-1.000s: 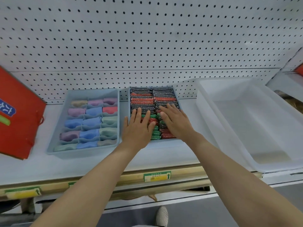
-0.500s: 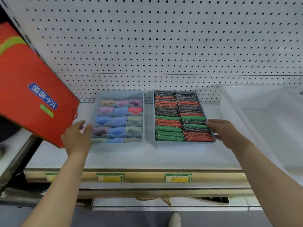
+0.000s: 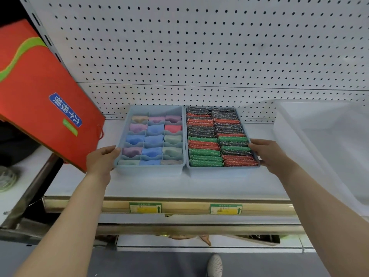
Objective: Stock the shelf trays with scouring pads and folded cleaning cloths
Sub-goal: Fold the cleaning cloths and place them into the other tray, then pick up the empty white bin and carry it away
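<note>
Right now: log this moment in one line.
left hand holds cloth tray | right hand holds pad tray | trays side by side on shelf

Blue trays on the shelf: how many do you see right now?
2. The cloth tray sits on the left, held by the left hand; the scouring pad tray touches its right side, held by the right hand.

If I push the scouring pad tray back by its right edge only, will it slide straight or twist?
Probably twists: the right hand is at the scouring pad tray's front corner, off-centre. It likely slides easily on the smooth white shelf. It may nudge the adjacent cloth tray.
</note>
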